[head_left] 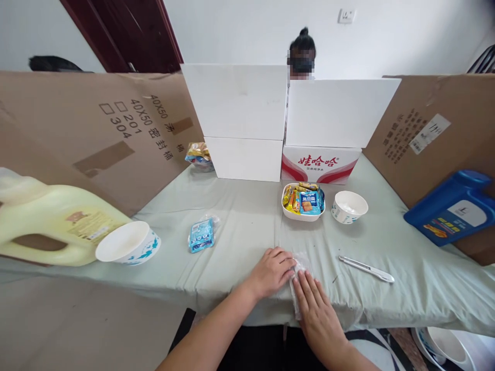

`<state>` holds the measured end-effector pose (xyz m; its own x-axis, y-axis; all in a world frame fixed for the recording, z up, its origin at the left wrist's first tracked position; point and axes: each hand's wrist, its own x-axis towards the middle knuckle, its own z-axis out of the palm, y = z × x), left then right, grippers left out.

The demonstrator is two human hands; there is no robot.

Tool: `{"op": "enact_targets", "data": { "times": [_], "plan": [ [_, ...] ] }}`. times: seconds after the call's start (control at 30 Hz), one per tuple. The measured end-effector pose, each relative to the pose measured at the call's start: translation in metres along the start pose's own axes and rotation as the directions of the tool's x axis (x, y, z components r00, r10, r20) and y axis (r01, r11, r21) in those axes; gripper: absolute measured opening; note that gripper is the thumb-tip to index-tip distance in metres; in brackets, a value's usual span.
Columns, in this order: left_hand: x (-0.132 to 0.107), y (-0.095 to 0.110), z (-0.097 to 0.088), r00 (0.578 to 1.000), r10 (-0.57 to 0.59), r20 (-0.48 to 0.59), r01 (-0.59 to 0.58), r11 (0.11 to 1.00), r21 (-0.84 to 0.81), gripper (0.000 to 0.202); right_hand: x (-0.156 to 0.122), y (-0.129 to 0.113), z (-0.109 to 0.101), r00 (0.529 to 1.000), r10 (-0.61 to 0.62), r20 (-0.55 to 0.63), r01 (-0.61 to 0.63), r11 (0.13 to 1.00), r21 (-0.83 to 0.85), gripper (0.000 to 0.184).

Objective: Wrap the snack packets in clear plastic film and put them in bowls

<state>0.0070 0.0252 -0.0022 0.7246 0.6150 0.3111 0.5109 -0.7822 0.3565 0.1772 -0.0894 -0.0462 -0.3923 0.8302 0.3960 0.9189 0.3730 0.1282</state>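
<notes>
A clear plastic bag lies crumpled on the cloth near the table's front edge, partly covered by both hands. My left hand has its fingers curled together at the bag's upper left side, with the thumb against it. My right hand lies flat on the lower part, fingers stretched out. Farther back is a white tray of snack packets, with a blue snack packet on top. Beside it stands a paper bowl with something whitish inside. White tongs rest to the right of my hands.
Blue packets in clear wrap lie left of my hands. A larger paper bowl and a pale yellow jug stand at far left. A blue bottle leans at right. White boxes and cardboard edge the table; a person sits behind.
</notes>
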Motion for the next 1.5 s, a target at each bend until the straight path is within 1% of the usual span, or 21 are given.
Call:
{"op": "enact_targets", "data": {
  "times": [0.07, 0.17, 0.23, 0.3, 0.37, 0.4, 0.5, 0.57, 0.67, 0.73, 0.8, 0.9, 0.97, 1.0, 1.07, 1.13, 1.17, 1.23, 1.33, 1.4, 1.5],
  "plan": [
    [0.000, 0.001, 0.000, 1.000, 0.011, 0.022, -0.011, 1.000, 0.020, 0.026, -0.009, 0.001, -0.002, 1.000, -0.008, -0.025, 0.008, 1.000, -0.006, 0.073],
    [0.000, 0.001, 0.000, 0.999, 0.005, 0.041, -0.007, 0.999, 0.040, 0.032, -0.015, 0.011, -0.008, 0.992, -0.110, -0.069, 0.114, 0.992, 0.056, 0.061],
    [0.000, 0.001, 0.000, 0.999, 0.005, 0.049, -0.007, 0.999, 0.045, 0.035, -0.014, 0.020, -0.015, 0.976, -0.185, -0.114, 0.201, 0.969, 0.147, 0.047],
    [0.000, 0.002, -0.001, 0.998, 0.007, 0.059, -0.009, 0.999, 0.043, 0.036, -0.008, 0.027, -0.024, 0.967, -0.211, -0.142, 0.244, 0.929, 0.279, 0.035],
    [0.000, 0.002, -0.001, 0.998, 0.007, 0.069, -0.009, 0.999, 0.034, 0.037, 0.003, 0.032, -0.034, 0.975, -0.192, -0.112, 0.222, 0.875, 0.431, 0.030],
    [0.000, 0.001, -0.001, 0.997, 0.006, 0.071, -0.008, 1.000, 0.026, 0.039, 0.010, 0.035, -0.039, 0.981, -0.178, -0.072, 0.190, 0.846, 0.498, 0.028],
    [-0.001, -0.001, 0.001, 0.998, -0.004, 0.060, 0.005, 1.000, -0.017, 0.055, 0.037, 0.044, -0.044, 0.987, -0.150, 0.063, 0.082, 0.791, 0.607, 0.028],
    [-0.002, -0.004, 0.003, 0.999, -0.016, 0.046, 0.019, 0.998, -0.062, 0.068, 0.058, 0.052, -0.039, 0.982, -0.140, 0.131, 0.034, 0.800, 0.600, 0.028],
    [-0.004, -0.007, 0.005, 0.999, -0.025, 0.024, 0.028, 0.993, -0.114, 0.083, 0.083, 0.059, -0.022, 0.976, -0.063, 0.210, -0.043, 0.886, 0.462, 0.025],
    [-0.004, -0.008, 0.005, 0.999, -0.034, 0.007, 0.035, 0.991, -0.129, 0.088, 0.092, 0.059, -0.009, 0.975, 0.016, 0.222, -0.097, 0.927, 0.361, 0.023],
    [-0.004, -0.009, 0.005, 0.999, -0.036, -0.007, 0.035, 0.989, -0.144, 0.090, 0.094, 0.056, 0.002, 0.975, 0.077, 0.210, -0.141, 0.940, 0.310, 0.021],
    [-0.003, -0.008, 0.003, 0.999, -0.021, -0.031, 0.016, 0.985, -0.172, 0.085, 0.089, 0.049, 0.010, 0.975, 0.131, 0.180, -0.177, 0.945, 0.275, 0.018],
    [-0.004, -0.008, 0.001, 0.996, -0.027, -0.084, 0.010, 0.981, -0.195, 0.074, 0.086, 0.047, 0.010, 0.974, 0.159, 0.159, -0.196, 0.946, 0.258, 0.016],
    [-0.004, -0.007, 0.001, 0.993, -0.030, -0.118, 0.005, 0.979, -0.203, 0.064, 0.086, 0.047, 0.009, 0.974, 0.170, 0.147, -0.203, 0.947, 0.249, 0.016],
    [-0.006, -0.007, 0.000, 0.986, -0.009, -0.164, -0.025, 0.979, -0.200, 0.039, 0.086, 0.047, 0.007, 0.975, 0.190, 0.119, -0.213, 0.950, 0.228, 0.016],
    [-0.007, -0.007, 0.001, 0.987, 0.053, -0.153, -0.080, 0.981, -0.175, 0.015, 0.087, 0.046, 0.006, 0.975, 0.202, 0.094, -0.218, 0.953, 0.211, 0.014],
    [-0.006, -0.007, 0.002, 0.987, 0.081, -0.137, -0.103, 0.982, -0.162, 0.009, 0.088, 0.046, 0.006, 0.975, 0.206, 0.087, -0.220, 0.954, 0.205, 0.013],
    [-0.004, -0.008, 0.004, 0.990, 0.086, -0.114, -0.103, 0.983, -0.150, 0.006, 0.088, 0.045, 0.006, 0.973, 0.219, 0.080, -0.230, 0.954, 0.194, 0.012],
    [-0.001, -0.009, 0.008, 0.995, 0.004, -0.097, -0.021, 0.985, -0.171, 0.004, 0.089, 0.047, 0.008, 0.960, 0.274, 0.059, -0.280, 0.947, 0.157, 0.008],
    [0.001, -0.010, 0.010, 0.996, -0.035, -0.083, 0.019, 0.983, -0.185, 0.007, 0.090, 0.053, 0.008, 0.938, 0.346, 0.030, -0.347, 0.930, 0.123, 0.009],
    [0.002, -0.011, 0.010, 0.997, -0.058, -0.057, 0.047, 0.981, -0.186, 0.011, 0.091, 0.062, 0.006, 0.897, 0.442, -0.035, -0.437, 0.895, 0.088, 0.017]
  ]
}}
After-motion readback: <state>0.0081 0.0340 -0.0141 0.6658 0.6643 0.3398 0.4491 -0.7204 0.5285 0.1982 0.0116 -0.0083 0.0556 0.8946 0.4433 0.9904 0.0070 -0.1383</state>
